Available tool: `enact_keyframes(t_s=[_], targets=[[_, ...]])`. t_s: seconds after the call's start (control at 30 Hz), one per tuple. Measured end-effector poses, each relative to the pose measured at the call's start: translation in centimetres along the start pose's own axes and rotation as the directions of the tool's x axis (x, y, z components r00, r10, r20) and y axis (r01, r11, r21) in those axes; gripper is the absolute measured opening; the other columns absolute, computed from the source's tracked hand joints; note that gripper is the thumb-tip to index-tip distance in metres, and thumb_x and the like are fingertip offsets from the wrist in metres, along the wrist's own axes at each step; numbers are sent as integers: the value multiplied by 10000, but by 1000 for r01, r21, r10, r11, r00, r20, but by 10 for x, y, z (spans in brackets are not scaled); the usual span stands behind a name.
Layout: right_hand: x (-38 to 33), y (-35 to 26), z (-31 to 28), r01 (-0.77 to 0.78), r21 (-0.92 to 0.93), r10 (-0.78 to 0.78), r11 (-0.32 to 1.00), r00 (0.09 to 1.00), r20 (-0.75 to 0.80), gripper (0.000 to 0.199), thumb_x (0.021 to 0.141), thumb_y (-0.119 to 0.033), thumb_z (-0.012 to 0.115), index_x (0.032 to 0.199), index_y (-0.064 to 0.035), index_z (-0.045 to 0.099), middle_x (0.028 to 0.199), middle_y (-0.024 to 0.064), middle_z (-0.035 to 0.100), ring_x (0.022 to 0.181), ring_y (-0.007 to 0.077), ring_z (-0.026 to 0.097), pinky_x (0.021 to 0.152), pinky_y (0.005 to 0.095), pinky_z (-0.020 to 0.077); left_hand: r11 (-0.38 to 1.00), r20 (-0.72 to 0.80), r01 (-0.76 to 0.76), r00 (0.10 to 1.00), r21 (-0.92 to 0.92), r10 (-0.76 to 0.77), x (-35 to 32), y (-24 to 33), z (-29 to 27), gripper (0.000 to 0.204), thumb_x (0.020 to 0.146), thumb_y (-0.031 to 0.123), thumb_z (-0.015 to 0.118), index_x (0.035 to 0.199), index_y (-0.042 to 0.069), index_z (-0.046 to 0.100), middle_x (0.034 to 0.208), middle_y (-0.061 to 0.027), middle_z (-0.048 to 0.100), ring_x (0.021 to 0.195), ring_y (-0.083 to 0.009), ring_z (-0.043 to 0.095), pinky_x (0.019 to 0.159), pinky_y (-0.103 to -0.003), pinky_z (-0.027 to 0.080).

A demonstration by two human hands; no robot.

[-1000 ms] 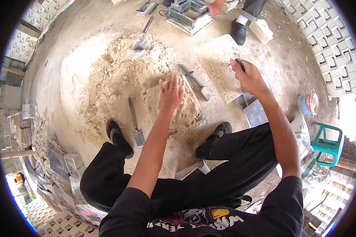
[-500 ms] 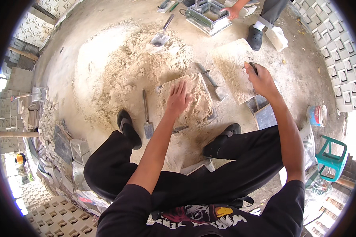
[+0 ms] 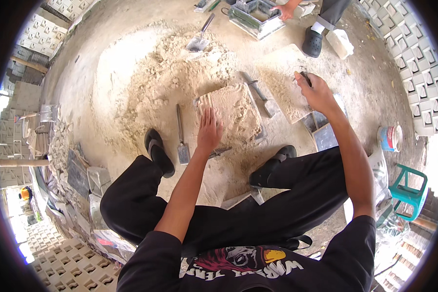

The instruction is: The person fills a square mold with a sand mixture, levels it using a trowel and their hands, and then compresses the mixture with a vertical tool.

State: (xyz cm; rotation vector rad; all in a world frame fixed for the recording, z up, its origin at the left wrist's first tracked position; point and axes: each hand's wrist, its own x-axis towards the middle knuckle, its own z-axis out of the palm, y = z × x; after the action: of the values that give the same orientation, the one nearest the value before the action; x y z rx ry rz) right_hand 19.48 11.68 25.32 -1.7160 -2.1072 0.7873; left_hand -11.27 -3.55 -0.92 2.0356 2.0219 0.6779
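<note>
My left hand (image 3: 209,130) lies palm down with its fingers stretched out at the left side of a block of damp, sandy mix (image 3: 238,112). The mix fills a low, square mould whose dark rim (image 3: 261,132) shows at the near right corner. Finger-wide grooves mark the far left of its surface. My right hand (image 3: 318,93) is closed around a dark handle (image 3: 304,78) above a pale, sand-dusted board (image 3: 280,80). What the handle belongs to is hard to make out. A small trowel-like tool (image 3: 260,95) lies between the mould and the board.
A broad sand heap (image 3: 160,78) spreads beyond the mould, with a trowel (image 3: 198,44) on it. Another long-handled trowel (image 3: 182,151) lies by my left foot. Further off, a co-worker's hand (image 3: 287,9) touches a metal mould (image 3: 255,29). A bucket (image 3: 390,138) and green stool (image 3: 408,192) stand right.
My left hand has slid left and nearer to me over the mix, exposing a flatter, grooved surface. My right hand keeps its grip, with a slight shift left and up.
</note>
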Motion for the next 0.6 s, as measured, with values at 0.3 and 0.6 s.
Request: enact_keyframes(t_s=[0.3,0.6], targets=[[-3,8,6,64,-6,-63,998,998,26,575,948,-510,511,866,51,606,854,290,625,866,442,609,791,457,461,998,98,38,994,41,-42,-60,50,6,719,965,350,452,1482,-78,192,1557,-252,184,1454,-381,177,1181,-467,159],[-16,13,5,65,-82,-60,995,996,60,582,951,-517,495,869,50,595,886,291,630,873,444,609,795,473,460,998,108,-25,994,65,18,-49,68,14,736,968,381,435,1493,-59,168,1567,-247,153,1463,-387,136,1181,-494,133]])
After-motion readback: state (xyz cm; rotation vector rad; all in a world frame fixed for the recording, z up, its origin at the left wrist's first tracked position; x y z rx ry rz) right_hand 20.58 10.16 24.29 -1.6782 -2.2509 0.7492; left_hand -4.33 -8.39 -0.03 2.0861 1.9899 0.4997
